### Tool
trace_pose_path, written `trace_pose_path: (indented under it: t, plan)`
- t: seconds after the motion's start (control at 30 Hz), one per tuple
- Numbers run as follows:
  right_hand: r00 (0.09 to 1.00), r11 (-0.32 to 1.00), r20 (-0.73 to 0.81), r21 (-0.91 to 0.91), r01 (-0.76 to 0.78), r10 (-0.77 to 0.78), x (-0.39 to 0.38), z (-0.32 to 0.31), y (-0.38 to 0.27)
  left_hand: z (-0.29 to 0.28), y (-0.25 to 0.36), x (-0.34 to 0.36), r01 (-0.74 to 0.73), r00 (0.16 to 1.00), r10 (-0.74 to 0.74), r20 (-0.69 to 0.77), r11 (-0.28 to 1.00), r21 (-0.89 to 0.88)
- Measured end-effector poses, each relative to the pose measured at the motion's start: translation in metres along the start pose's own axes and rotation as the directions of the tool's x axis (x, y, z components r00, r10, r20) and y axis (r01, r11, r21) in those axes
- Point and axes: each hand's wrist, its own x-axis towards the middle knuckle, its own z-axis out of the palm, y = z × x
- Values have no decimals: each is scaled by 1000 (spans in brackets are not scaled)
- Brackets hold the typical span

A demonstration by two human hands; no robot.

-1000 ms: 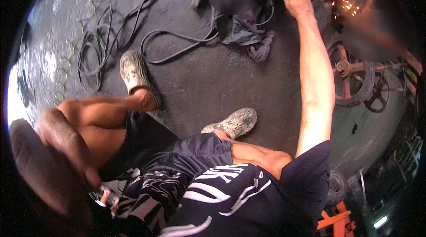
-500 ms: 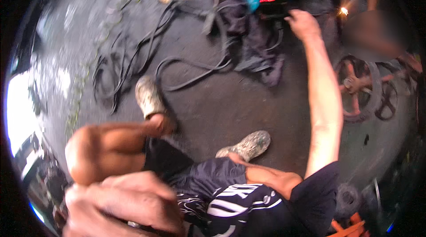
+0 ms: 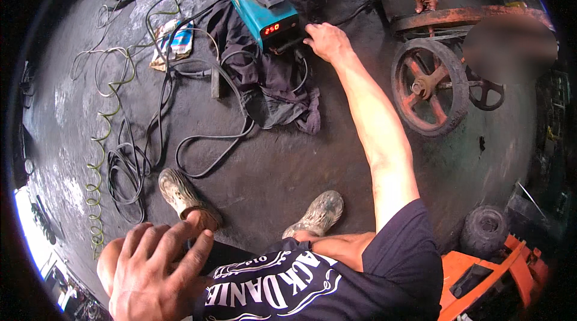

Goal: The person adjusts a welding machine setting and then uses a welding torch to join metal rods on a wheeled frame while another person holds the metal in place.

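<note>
A teal welding machine (image 3: pixel 258 3) with a black top handle and a lit red display stands on a dark crumpled cloth (image 3: pixel 273 102). My right arm is stretched out to its front end. The fingers of my right hand (image 3: pixel 329 43) are bent and close together by the front panel; what their tips hold there is hidden. My left hand (image 3: pixel 159 267) lies over my left knee, palm down, fingers spread and nothing in them. Black cables (image 3: pixel 213 138) run from around the machine across the floor.
A rusty wheeled frame (image 3: pixel 430 87) stands at the right, with another person's hand (image 3: pixel 425 0) on its top. Coiled green hose (image 3: pixel 99 165) lies left, near a torn white-and-blue bag (image 3: pixel 174 45). Orange metal parts (image 3: pixel 475 279) and a small tyre (image 3: pixel 485 230) are lower right.
The view has shifted, bringing the machine lower and further left in it. My left hand has opened out over the knee. A bright spark at the right is gone. My right hand stays by the machine.
</note>
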Motion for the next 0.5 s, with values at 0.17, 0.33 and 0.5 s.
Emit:
trace_pose_path:
  t: [0.17, 0.33, 0.5]
  plan:
    - [995, 999, 94, -40, -18, 21, -1, -5, -2, 7, 9, 1, 58, 994, -55, 92, 998, -35]
    - [998, 998, -26, 11, 65, -64, 3, 11, 4, 4, 10, 0, 120, 987, -123, 107, 992, 35]
    - [999, 999, 33, 32, -9, 8, 2, 5, -5, 2, 8, -1, 65, 993, -67, 100, 998, 17]
